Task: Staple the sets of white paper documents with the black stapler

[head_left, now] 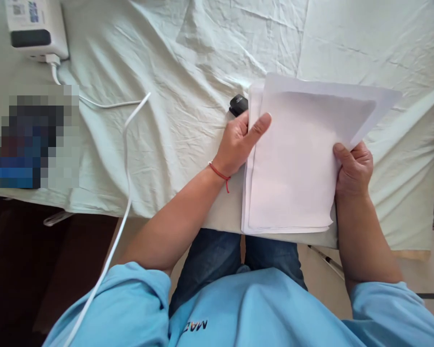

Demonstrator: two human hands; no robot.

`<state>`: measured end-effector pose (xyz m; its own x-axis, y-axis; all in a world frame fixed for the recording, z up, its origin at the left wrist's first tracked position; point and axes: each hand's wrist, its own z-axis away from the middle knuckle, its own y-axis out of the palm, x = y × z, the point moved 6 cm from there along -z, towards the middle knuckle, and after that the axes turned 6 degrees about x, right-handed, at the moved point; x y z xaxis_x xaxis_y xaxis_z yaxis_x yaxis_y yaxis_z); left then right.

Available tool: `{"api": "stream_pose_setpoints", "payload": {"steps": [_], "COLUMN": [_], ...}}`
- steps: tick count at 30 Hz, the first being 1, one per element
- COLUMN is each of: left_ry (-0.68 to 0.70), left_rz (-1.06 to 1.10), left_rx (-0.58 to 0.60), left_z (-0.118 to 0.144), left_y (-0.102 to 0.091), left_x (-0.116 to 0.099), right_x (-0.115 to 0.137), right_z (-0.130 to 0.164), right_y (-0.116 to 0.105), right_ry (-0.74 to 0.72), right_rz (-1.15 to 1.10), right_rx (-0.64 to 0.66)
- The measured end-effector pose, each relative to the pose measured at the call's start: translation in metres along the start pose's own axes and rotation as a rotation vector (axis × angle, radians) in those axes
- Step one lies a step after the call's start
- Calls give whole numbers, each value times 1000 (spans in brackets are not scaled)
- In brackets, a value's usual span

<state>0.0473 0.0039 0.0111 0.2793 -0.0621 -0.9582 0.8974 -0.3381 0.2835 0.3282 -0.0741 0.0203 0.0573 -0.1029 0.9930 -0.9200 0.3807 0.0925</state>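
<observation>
Paper stack [292,168] is lying between both hands; left hand [237,144] is pinching its left edge, right hand [352,168] is clasping the right edge.

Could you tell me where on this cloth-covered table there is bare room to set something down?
Bare cloth lies between the white cable and the left hand, and along the far edge beyond the stack of paper. It is crowded at the paper, gripped by the right hand, with a black clip beside it.
</observation>
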Motion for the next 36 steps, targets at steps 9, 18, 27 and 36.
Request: {"api": "stream_pose_setpoints", "payload": {"steps": [9, 18, 27, 36], "left_ry": [-70, -68, -36, -29], "left_rz": [29, 86, 12, 77], "left_rx": [205, 254, 115, 144], "left_z": [1, -7, -8, -12], "left_y": [4, -6, -13, -12], "left_x": [11, 12, 11, 14], "right_x": [2, -5, -10, -7], "right_z": [-5, -8, -11, -13], "right_y": [0, -8, -14, -14], "right_ry": [-41, -34, -66, -122], "right_rz": [-34, -1, 96, 28], "right_rx": [-10, -65, -86, -118]}}
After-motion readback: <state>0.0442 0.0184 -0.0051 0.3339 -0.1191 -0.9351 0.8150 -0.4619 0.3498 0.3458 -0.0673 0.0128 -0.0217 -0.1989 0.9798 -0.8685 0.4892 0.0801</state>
